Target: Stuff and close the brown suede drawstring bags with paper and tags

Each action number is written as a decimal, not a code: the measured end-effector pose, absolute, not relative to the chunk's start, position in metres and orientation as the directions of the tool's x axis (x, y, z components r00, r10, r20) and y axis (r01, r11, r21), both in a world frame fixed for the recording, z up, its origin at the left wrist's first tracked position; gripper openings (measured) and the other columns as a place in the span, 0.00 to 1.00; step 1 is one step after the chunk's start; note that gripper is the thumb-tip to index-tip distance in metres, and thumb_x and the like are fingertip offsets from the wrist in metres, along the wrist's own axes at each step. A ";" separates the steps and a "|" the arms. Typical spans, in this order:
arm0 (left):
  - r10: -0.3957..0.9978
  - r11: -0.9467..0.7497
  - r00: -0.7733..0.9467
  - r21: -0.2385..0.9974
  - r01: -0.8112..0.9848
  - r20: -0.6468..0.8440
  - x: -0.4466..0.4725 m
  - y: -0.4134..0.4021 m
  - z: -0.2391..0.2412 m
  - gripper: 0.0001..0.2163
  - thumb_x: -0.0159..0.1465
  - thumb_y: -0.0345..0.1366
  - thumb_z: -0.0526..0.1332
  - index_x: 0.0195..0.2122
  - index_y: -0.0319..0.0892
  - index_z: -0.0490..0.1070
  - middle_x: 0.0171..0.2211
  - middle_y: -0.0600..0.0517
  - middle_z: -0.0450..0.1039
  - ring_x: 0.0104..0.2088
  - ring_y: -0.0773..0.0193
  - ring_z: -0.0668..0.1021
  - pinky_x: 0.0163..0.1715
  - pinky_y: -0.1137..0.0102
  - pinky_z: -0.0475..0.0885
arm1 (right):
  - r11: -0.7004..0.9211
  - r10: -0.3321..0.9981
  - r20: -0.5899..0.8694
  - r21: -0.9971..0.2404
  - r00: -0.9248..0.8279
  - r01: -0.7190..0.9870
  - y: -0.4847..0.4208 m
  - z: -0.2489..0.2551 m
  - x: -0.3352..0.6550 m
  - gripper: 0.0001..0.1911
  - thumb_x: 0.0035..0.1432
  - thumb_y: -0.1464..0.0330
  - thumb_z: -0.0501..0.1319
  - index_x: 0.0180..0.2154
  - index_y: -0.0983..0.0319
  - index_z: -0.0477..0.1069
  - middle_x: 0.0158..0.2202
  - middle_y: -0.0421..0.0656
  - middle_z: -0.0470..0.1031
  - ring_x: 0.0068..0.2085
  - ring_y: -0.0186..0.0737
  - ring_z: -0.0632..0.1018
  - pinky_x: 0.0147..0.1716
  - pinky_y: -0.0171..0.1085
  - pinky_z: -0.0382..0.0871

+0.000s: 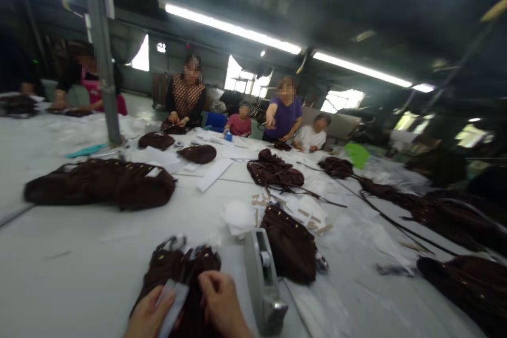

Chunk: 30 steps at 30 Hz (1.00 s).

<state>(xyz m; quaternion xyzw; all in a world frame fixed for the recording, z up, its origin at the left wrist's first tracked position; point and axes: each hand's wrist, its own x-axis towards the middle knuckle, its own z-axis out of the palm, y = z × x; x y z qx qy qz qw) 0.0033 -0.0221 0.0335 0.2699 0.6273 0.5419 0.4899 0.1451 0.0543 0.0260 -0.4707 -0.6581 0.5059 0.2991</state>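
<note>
The left hand [152,310] grips a flat grey piece [174,305] between thumb and fingers, above the near brown bag [162,269]. The right hand [222,301] is positioned at the right side of this bag with its fingers curled and the thumb and index fingertip close together; whether it pinches any material cannot be told. The near brown bag lies on the white table [79,248] at the near edge of the view, partly covered by both hands, its metal fittings toward the far side. A grey tape dispenser [264,280] stands just right of the right hand. A second brown bag [291,248] lies immediately beyond and to the right of the dispenser. Tan strips [325,229] and a white sheet [238,216] are located behind these items. Farther left, a long brown pile [101,186] extends across the table; at centre, a bundle of brown bags [273,171] lies with its straps trailing right. A metal post [101,58] rises beyond the long brown pile, beside a teal item [85,151]. Along the far side, co-workers are stationed, including a person in a patterned top [186,97] and a person in a purple top [285,116]. Strip lights [233,29] run overhead.
</note>
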 end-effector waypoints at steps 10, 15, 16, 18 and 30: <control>0.913 0.194 -0.304 0.945 -0.265 -0.273 -0.002 -0.019 0.009 0.20 0.54 0.54 0.61 0.32 0.41 0.62 0.21 0.56 0.70 0.17 0.67 0.73 0.16 0.75 0.65 | -0.413 0.748 -0.373 -0.909 -0.549 0.054 0.034 0.021 0.123 0.26 0.45 0.47 0.62 0.22 0.62 0.61 0.14 0.29 0.56 0.12 0.21 0.51 0.10 0.27 0.42; 0.891 0.201 -0.392 0.973 -0.110 -0.229 0.000 -0.020 -0.002 0.19 0.57 0.54 0.57 0.32 0.41 0.62 0.23 0.56 0.69 0.20 0.64 0.74 0.18 0.72 0.69 | -0.317 0.796 -0.324 -0.943 -0.511 0.105 0.037 0.014 0.116 0.25 0.48 0.47 0.60 0.20 0.61 0.59 0.12 0.29 0.52 0.12 0.23 0.52 0.12 0.29 0.44; 0.890 0.201 -0.395 0.974 -0.103 -0.226 0.001 -0.020 -0.004 0.19 0.57 0.54 0.57 0.32 0.41 0.62 0.23 0.55 0.69 0.20 0.64 0.74 0.18 0.72 0.69 | -0.265 0.808 -0.297 -0.955 -0.508 0.137 0.038 0.015 0.116 0.25 0.49 0.47 0.59 0.20 0.62 0.61 0.12 0.30 0.53 0.13 0.24 0.53 0.13 0.29 0.46; 0.889 0.206 -0.390 0.971 -0.124 -0.238 0.002 -0.020 -0.004 0.19 0.57 0.54 0.56 0.34 0.41 0.63 0.23 0.55 0.69 0.21 0.64 0.74 0.19 0.72 0.69 | -0.103 0.855 -0.205 -0.967 -0.476 0.233 0.043 0.020 0.121 0.25 0.52 0.48 0.56 0.20 0.63 0.65 0.13 0.33 0.57 0.15 0.28 0.60 0.15 0.31 0.52; 0.937 0.281 -0.099 0.892 -0.355 -0.335 0.002 -0.021 0.017 0.23 0.53 0.53 0.63 0.41 0.41 0.64 0.33 0.52 0.73 0.20 0.73 0.68 0.19 0.77 0.63 | 0.424 0.897 0.285 -0.772 -0.338 0.474 0.066 0.024 0.147 0.12 0.58 0.63 0.55 0.40 0.60 0.73 0.36 0.46 0.73 0.40 0.43 0.74 0.42 0.39 0.67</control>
